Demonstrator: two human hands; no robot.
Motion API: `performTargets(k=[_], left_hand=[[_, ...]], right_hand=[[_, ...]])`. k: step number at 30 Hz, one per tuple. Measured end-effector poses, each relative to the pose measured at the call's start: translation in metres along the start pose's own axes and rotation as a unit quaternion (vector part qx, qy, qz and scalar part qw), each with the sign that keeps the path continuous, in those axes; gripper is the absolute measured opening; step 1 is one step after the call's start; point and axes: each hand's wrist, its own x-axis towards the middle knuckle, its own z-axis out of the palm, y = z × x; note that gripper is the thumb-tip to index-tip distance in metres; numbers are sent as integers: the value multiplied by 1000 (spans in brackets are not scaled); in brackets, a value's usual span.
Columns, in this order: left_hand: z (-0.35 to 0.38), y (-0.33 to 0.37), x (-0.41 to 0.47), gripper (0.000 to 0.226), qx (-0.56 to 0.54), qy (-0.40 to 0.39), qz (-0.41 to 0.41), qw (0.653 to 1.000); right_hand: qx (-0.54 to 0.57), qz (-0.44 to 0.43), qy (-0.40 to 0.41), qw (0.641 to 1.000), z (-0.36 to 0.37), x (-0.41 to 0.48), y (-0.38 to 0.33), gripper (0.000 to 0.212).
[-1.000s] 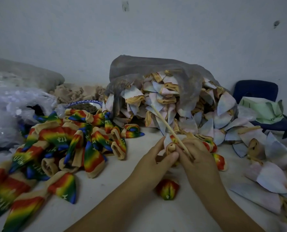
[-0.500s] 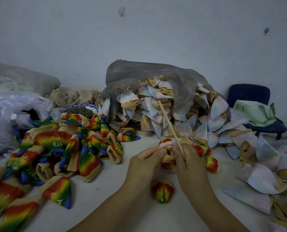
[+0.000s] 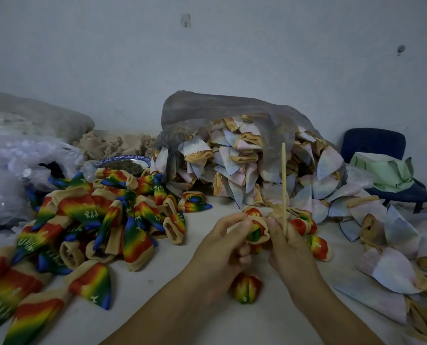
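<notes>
Two hands hold: left hand rainbow piece, right hand stick, now upright, tip perhaps inside.

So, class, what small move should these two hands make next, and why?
Probably tilt the stick down and work its end into the rainbow piece to push its tip out. The left hand grips the piece, which is bunched; the right hand holds the stick upright beside it; those in the pile on the left lie pointed.

Soft matt cloth of the small rainbow-coloured pouch; smooth wood of the thin pale stick; wrinkled, glossy plastic of the big grey bag.
</notes>
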Motion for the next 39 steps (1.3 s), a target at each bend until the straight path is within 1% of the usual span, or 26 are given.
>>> performTargets(k=[1,3,4,9,15,18,21,23,26,27,29,31,32,36,39], left_hand=[[-1,-2,1,37,65,21,24,997],[-3,-3,2,30,200,56,60,976],[-4,-1,1,27,239,58,73,966],[-9,6,-1,26,296,53,98,949],[-10,4,1,23,237,49,76,967],[-12,4,2,21,228,49,73,970],[-12,1,3,21,195,50,66,977],[-11,-1,3,25,164,59,76,982],[-12,-1,4,38,147,87,116,978],[-13,-1,5,36,152,94,127,976],[-14,0,5,22,169,102,135,971],[-14,1,4,6,171,108,124,971],[-14,1,4,2,163,107,114,974],[-9,-2,3,8,100,108,77,986],[-7,-3,3,13,75,107,74,989]], right_hand=[[7,3,0,1000,-1,1,1,36],[13,6,-1,1000,-2,1,1,37],[9,1,-4,1000,-2,2,0,37],[-10,-31,-23,999,-2,-2,-3,31],[-60,-58,-29,996,-2,-4,-3,38],[-60,-67,-28,996,-1,-5,-5,35],[-52,-65,-25,996,0,-7,-6,28],[-55,-79,-18,995,0,-8,-8,27],[-51,-91,0,995,4,-10,-11,32],[-61,-97,2,993,6,-11,-11,30],[-112,-110,7,988,9,-10,-10,19],[-153,-120,16,981,10,-9,-7,10],[-165,-124,19,978,10,-8,-5,8],[-247,-167,43,953,11,-8,-3,10],[-304,-167,50,937,13,-8,-4,13]])
